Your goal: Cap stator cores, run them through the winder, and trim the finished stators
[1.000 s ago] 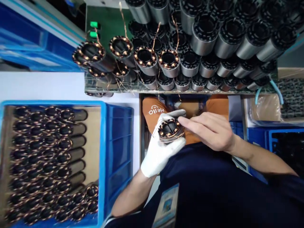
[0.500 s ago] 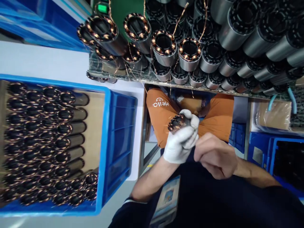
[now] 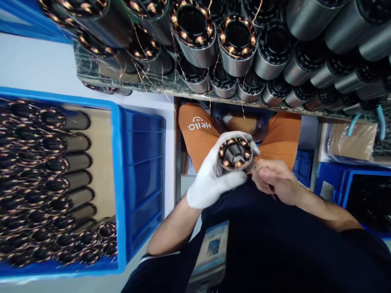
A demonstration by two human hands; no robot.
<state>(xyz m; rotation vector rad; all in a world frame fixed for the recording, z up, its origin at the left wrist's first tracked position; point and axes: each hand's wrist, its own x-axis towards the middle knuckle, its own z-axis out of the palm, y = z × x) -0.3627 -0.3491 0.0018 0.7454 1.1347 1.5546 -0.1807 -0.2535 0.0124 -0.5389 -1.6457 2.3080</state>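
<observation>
My left hand [image 3: 206, 177], in a white glove, is wrapped round a motor stator [image 3: 236, 154]. The stator's open end, ringed with copper windings, faces up toward the camera. Close against its right side is my bare right hand [image 3: 275, 179], fingers pinched together on thin copper wire [image 3: 271, 190]. Loose strands poke out below those fingers. Where the wire meets the stator is partly hidden by the fingers.
Above my lap runs a shelf edge [image 3: 159, 87] carrying wound stators [image 3: 236, 40] and unwound ones [image 3: 273, 49], with wires hanging over. To the left, a blue crate [image 3: 117, 183] holds rows of wound stators [image 3: 51, 118]. Another blue bin [image 3: 348, 195] stands right.
My left hand has turned the stator so its wound end faces the camera. My right hand, blurred before, has closed on the copper wire beside it. The view has shifted closer to the shelf.
</observation>
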